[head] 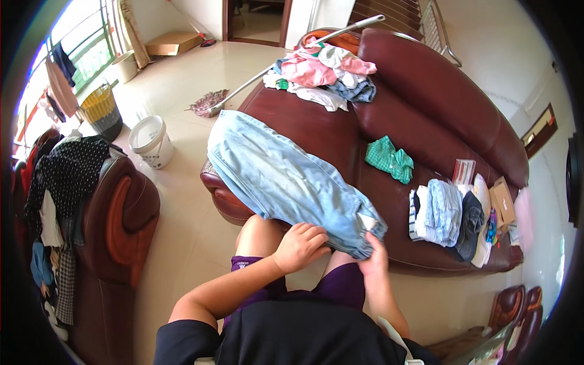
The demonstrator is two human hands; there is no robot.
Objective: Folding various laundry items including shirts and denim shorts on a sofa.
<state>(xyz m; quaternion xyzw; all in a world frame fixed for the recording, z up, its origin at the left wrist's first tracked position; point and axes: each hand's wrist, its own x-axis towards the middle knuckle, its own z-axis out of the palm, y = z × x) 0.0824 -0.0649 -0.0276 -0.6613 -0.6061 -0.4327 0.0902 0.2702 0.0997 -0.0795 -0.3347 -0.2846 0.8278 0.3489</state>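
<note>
Light-blue denim jeans (283,173) lie lengthwise, legs together, over the front of a dark red leather sofa (310,118), with the waist end towards me. My right hand (375,255) grips the waistband end at its corner, near a white patch. At the near edge of the jeans is my left hand (303,246), its fingers bent over the denim; whether they pinch the cloth is hard to tell. A crumpled green checked garment (390,159) rests on the seat beyond the jeans. Folded clothes (442,212) stand in a row farther right.
A heap of pink, white and denim clothes (315,70) lies at the sofa's far end, crossed by a mop handle (337,33). On the left are a lidded white bucket (151,141), a yellow-and-black basket (102,112) and a sofa arm (127,219) beside draped clothes. A cardboard box (502,203) is at right.
</note>
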